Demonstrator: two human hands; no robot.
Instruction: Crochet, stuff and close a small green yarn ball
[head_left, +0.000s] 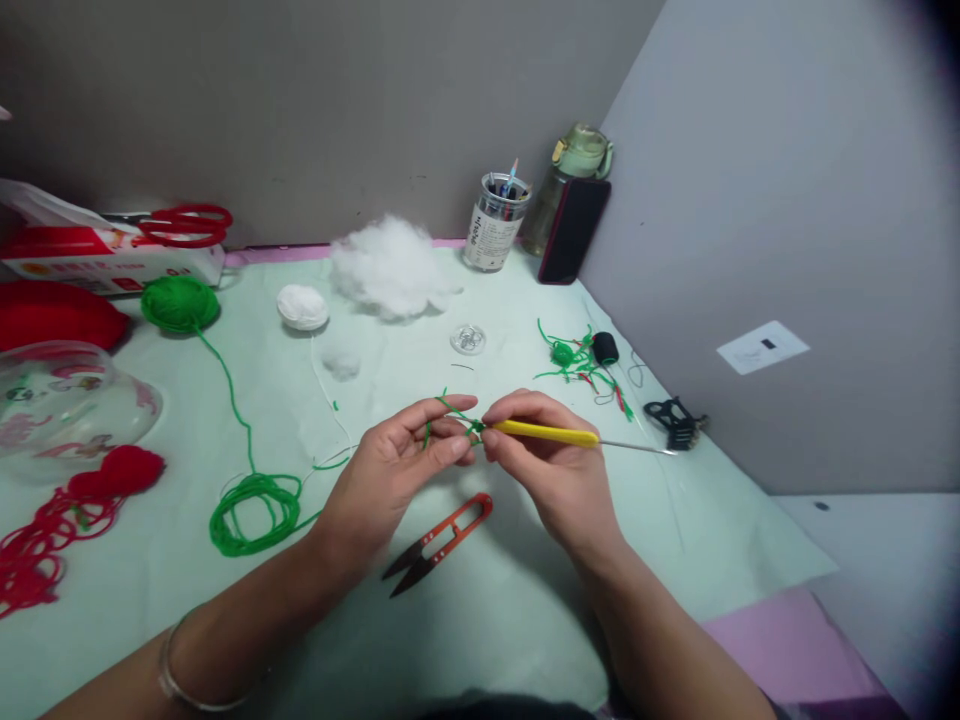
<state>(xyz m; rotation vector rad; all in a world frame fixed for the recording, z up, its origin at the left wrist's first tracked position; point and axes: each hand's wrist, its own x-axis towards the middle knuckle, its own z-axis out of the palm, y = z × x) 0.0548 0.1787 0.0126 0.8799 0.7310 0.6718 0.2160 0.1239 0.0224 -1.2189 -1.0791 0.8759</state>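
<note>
My right hand (544, 455) is closed round a crochet hook (559, 434) with a yellow handle, its metal end pointing right. The hook's tip meets a small green stitch (474, 428) pinched in my left hand (409, 450), whose fingers are closed on the green yarn. The yarn strand runs from that hand down to a loose green coil (251, 512), then up to a green yarn ball (180, 303) at the back left. Red thread snips (441, 540) lie on the pale green mat (465, 610) just below my hands.
Red yarn and a red crocheted piece (120, 470) lie at the left beside a clear dome lid (67, 400). White stuffing (390, 265), a pen jar (495, 222), a bottle with a phone (574, 228), green scraps (574, 360), a black clip (675, 420) and red scissors (184, 225) sit further back.
</note>
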